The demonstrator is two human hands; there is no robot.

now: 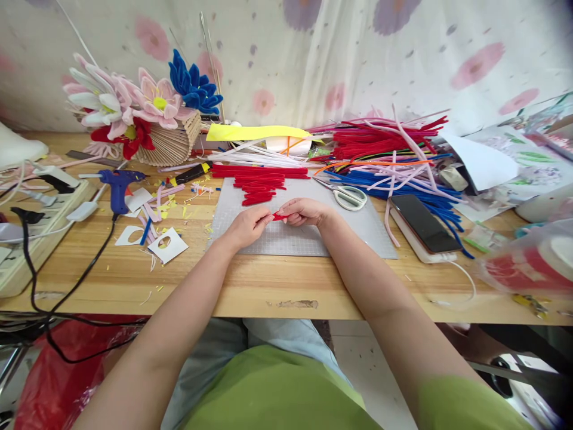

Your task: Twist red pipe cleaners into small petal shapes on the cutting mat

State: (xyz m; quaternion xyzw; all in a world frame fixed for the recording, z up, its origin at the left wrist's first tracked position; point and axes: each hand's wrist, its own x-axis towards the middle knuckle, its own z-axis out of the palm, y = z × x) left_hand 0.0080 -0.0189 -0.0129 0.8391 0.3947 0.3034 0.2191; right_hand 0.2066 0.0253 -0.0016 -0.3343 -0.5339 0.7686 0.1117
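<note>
A short red pipe cleaner [279,217] is stretched between my two hands above the grey cutting mat [295,242]. My left hand [248,228] pinches its left end, fingers closed. The other end sits in the closed fingers of my right hand [304,212], which partly hide it. Just beyond my hands, cut red pipe cleaners [257,185] lie in rows on the mat's far part. Scissors with pale handles [350,197] rest on the mat, to the right of my right hand.
Left stand a blue glue gun [117,186] with a black cord, a power strip [49,230] and paper scraps [167,245]. Fuzzy flowers [129,107] are behind them. Bundled pipe cleaners [385,140] lie at the back right, near a phone [424,222]. A red cup [521,266] is far right.
</note>
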